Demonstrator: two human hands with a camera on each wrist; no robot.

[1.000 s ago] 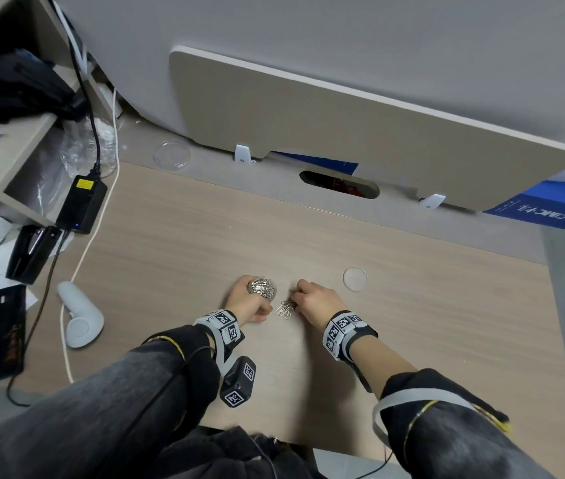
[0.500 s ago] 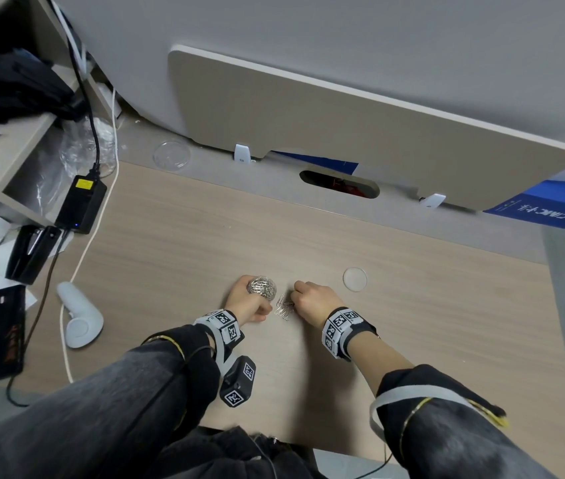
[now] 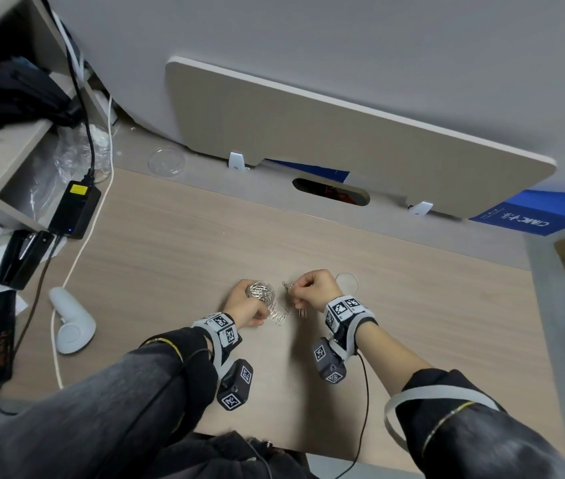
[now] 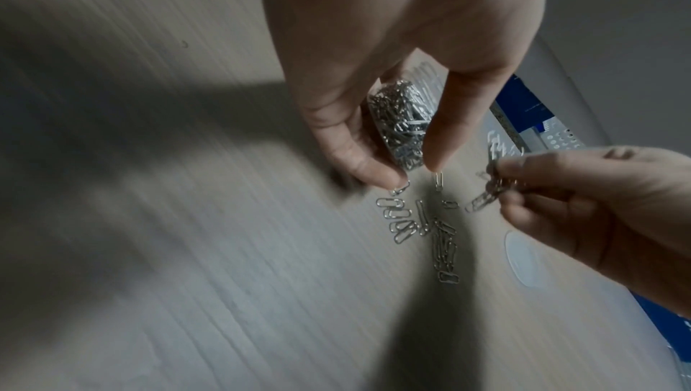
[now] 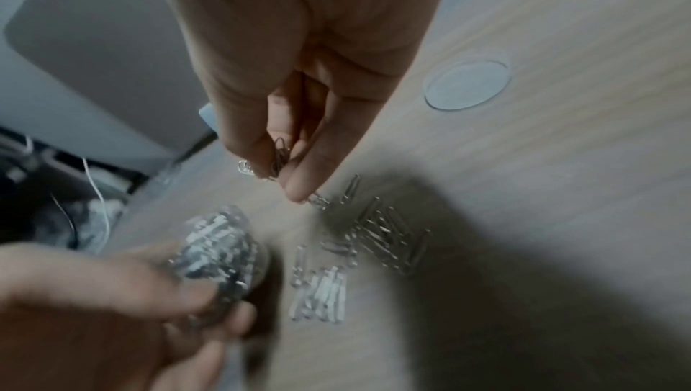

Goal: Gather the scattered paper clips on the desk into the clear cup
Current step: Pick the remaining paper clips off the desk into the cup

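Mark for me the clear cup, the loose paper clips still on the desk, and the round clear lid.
clear cup (image 4: 402,125): left wrist view, its clip-filled side wall between the fingers.
loose paper clips (image 4: 443,245): left wrist view, middle of the pile.
round clear lid (image 5: 467,85): right wrist view, centre of the disc.

Your left hand (image 3: 247,307) sat low at the desk, thumb and fingers (image 4: 443,143) curled round the clear cup (image 3: 261,291) and gripping it. Your right hand (image 3: 313,289) was raised just beside it, fingers (image 5: 318,166) bent inward and pinching a small bunch of paper clips (image 4: 489,193). Both wrists carried marker-tagged bands, and both forearms reached forward from dark sleeves, the right sleeve pushed up past the forearm. The two hands were close together but not touching.
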